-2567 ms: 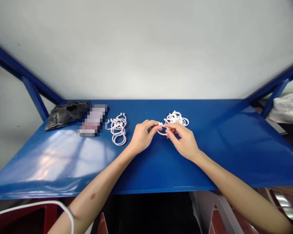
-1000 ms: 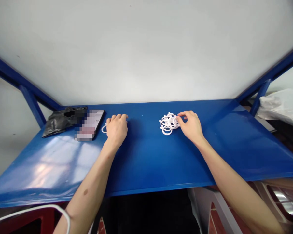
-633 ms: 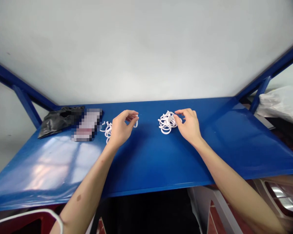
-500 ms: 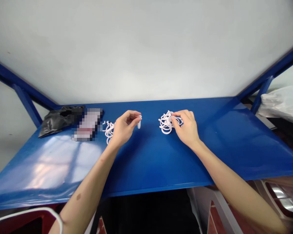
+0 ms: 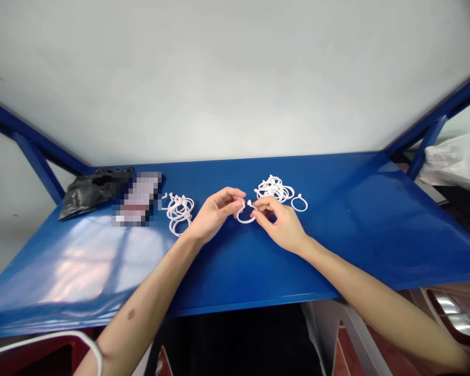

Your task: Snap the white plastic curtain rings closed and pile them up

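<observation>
Table [image 5: 227, 277]: blue and glossy, seemingly slick; a dropped piece might skid toward the near edge.
Bag [image 5: 88, 196]: black, crumpled, far left; well apart from the hands, so little at risk.
Left hand [image 5: 217, 213]: thumb and forefinger pinched narrow on one end of the held ring [image 5: 246, 222]; a slack pinch could let it spring free.
Right hand [image 5: 280, 224]: fingertips pinched on the opposite side; from where I stand, exact contact is hidden. Uneven pull could twist the loop.
Phone [image 5: 141, 196]: between bag and left pile [image 5: 177, 210]; a sweeping left arm could nudge it.
Right pile: white rings [image 5: 272, 184], overlapping, just beyond the right hand; knuckles could scatter them.
Left pile: likewise overlapping; tangled loops could drag neighbours along.
Held ring: between both hands, knobbed ends apart; overspreading could bend or crack it, if brittle.
Loose ring [image 5: 300, 210]: just right of the right pile; a stray knock could send it sliding.
</observation>
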`<action>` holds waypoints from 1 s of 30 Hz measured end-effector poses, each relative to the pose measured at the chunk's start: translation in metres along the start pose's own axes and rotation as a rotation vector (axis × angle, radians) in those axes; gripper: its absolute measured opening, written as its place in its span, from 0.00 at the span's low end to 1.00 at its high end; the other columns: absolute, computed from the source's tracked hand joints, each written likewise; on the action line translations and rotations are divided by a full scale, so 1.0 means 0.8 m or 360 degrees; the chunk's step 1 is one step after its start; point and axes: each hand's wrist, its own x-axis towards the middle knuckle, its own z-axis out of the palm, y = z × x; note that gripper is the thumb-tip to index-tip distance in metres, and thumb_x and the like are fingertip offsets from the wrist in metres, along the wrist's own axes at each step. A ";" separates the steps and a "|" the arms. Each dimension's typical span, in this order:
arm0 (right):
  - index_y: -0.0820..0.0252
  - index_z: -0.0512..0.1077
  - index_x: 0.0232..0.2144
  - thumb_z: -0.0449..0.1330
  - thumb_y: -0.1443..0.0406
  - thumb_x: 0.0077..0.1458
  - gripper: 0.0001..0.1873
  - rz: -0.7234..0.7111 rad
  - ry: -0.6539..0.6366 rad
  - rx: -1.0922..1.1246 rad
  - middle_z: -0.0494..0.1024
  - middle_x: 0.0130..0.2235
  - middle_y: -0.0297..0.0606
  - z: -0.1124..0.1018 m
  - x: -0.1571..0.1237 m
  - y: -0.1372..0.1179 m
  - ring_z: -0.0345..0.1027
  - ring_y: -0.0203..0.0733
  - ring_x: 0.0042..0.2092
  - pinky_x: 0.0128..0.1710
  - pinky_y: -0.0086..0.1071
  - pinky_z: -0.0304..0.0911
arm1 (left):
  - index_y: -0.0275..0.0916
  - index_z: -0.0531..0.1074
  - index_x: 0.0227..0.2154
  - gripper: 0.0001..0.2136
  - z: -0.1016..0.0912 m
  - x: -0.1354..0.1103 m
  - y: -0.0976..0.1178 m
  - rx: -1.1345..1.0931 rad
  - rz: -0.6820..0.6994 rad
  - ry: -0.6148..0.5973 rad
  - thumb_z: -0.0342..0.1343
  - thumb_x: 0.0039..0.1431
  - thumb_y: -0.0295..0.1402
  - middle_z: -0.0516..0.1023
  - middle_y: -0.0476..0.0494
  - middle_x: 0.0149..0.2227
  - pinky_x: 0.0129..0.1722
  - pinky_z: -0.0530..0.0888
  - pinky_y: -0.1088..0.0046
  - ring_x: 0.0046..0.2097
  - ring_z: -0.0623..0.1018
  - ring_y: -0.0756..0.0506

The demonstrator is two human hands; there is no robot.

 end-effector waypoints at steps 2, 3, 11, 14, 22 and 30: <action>0.52 0.70 0.45 0.59 0.60 0.65 0.07 0.0033 0.0078 -0.0024 0.83 0.37 0.34 -0.001 0.001 0.003 0.79 0.42 0.38 0.37 0.37 0.73 | 0.40 0.77 0.41 0.14 0.001 0.001 -0.001 0.0059 -0.0004 0.0068 0.66 0.57 0.42 0.76 0.47 0.35 0.36 0.71 0.72 0.34 0.73 0.50; 0.52 0.70 0.46 0.59 0.60 0.65 0.08 0.0045 0.0114 -0.0034 0.83 0.37 0.34 -0.001 0.002 0.004 0.79 0.42 0.38 0.37 0.36 0.73 | 0.40 0.77 0.41 0.14 0.002 0.001 -0.001 0.0103 -0.0010 0.0085 0.65 0.58 0.43 0.76 0.46 0.35 0.36 0.71 0.72 0.34 0.73 0.50; 0.53 0.73 0.44 0.60 0.61 0.65 0.07 -0.0024 0.0155 -0.0092 0.83 0.38 0.35 -0.004 0.003 0.003 0.78 0.40 0.36 0.36 0.34 0.72 | 0.38 0.79 0.36 0.15 0.014 0.003 0.003 0.0549 -0.0124 0.0167 0.61 0.59 0.46 0.82 0.44 0.35 0.34 0.72 0.72 0.31 0.74 0.50; 0.53 0.75 0.42 0.60 0.61 0.65 0.06 -0.0041 0.0113 -0.0108 0.83 0.36 0.34 -0.004 0.003 0.004 0.76 0.39 0.32 0.33 0.34 0.71 | 0.38 0.80 0.35 0.14 0.013 0.004 -0.002 0.0610 -0.0084 0.0164 0.61 0.58 0.44 0.83 0.44 0.34 0.34 0.72 0.72 0.31 0.75 0.50; 0.53 0.77 0.38 0.60 0.61 0.66 0.06 -0.0076 0.0007 -0.0034 0.81 0.33 0.33 -0.007 0.000 0.004 0.76 0.40 0.32 0.31 0.34 0.71 | 0.41 0.81 0.32 0.09 0.013 -0.002 -0.011 0.0994 0.0109 0.0219 0.59 0.62 0.38 0.84 0.47 0.34 0.39 0.73 0.71 0.36 0.80 0.46; 0.51 0.77 0.39 0.58 0.63 0.67 0.07 -0.0238 -0.0003 -0.0132 0.83 0.36 0.34 -0.008 -0.002 0.003 0.78 0.42 0.38 0.41 0.39 0.74 | 0.43 0.81 0.32 0.07 0.018 -0.008 -0.007 0.1250 0.0386 0.0146 0.57 0.63 0.33 0.85 0.48 0.35 0.39 0.74 0.71 0.37 0.81 0.46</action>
